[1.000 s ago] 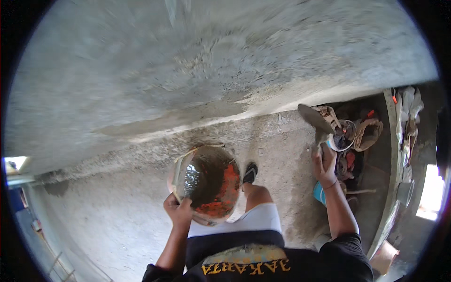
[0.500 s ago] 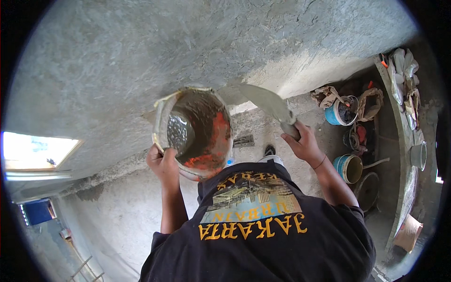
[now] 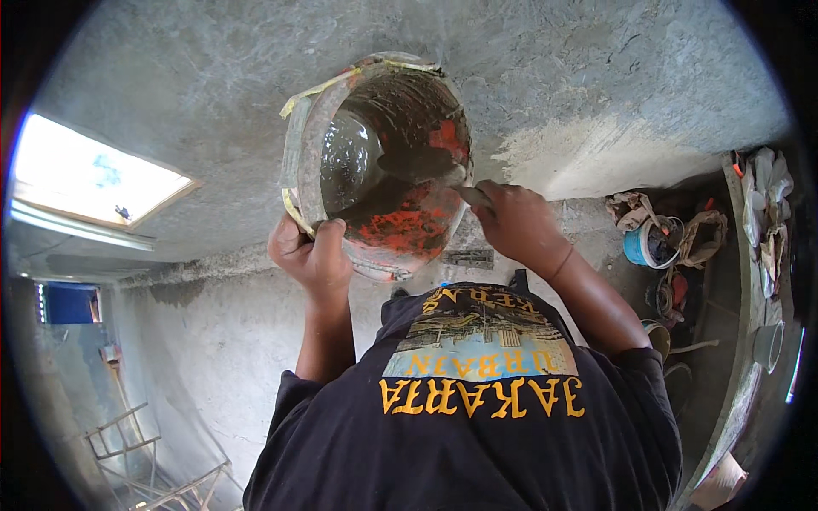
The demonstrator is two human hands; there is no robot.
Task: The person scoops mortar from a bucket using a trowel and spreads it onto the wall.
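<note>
A mortar-smeared bucket (image 3: 405, 232) with a reddish-orange inside is tilted in front of the grey plastered wall (image 3: 596, 51). Wet grey mortar (image 3: 348, 166) pools at its bottom. My left hand (image 3: 313, 260) is closed on the rim at the lower left, thumb over the edge. In my right hand (image 3: 524, 223) is the handle of a trowel (image 3: 422, 164); its blade reaches inside the bucket, partly lost against the mortar.
A bright window opening (image 3: 98, 175) lies at the left. At the right are a blue-and-white bucket (image 3: 636, 247), crumpled paper sacks (image 3: 703, 238) and a long ledge (image 3: 740, 341) with a grey bowl (image 3: 768, 347). A metal frame (image 3: 128, 447) stands at lower left.
The bucket has risen in the view, up along the wall. My right hand has moved left and brought the trowel blade from beside the wall into the bucket.
</note>
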